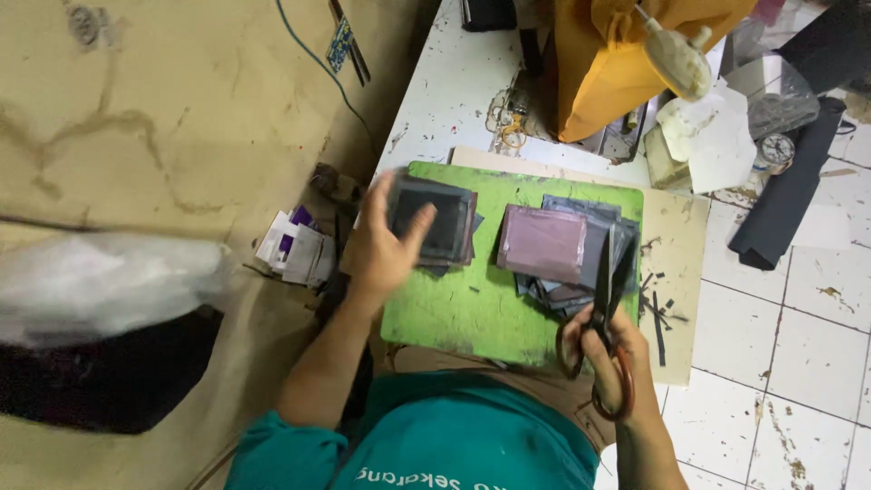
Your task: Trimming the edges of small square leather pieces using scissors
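My left hand [386, 245] hovers open, fingers spread, at the left edge of a stack of dark rectangular frames [440, 222] on a green cutting mat [472, 308]. My right hand [608, 349] grips the red-brown handles of a pair of scissors [606, 281], blades pointing away from me over a second pile of dark cut pieces [581, 263]. A purplish rectangular sheet [543, 242] lies on top of that pile.
A beige board [676, 272] lies under the mat with dark offcut strips on it. An orange bag [608, 63], crumpled paper and clutter sit at the back. Small purple and white cards [295, 245] lie left of the mat. White tiled floor lies to the right.
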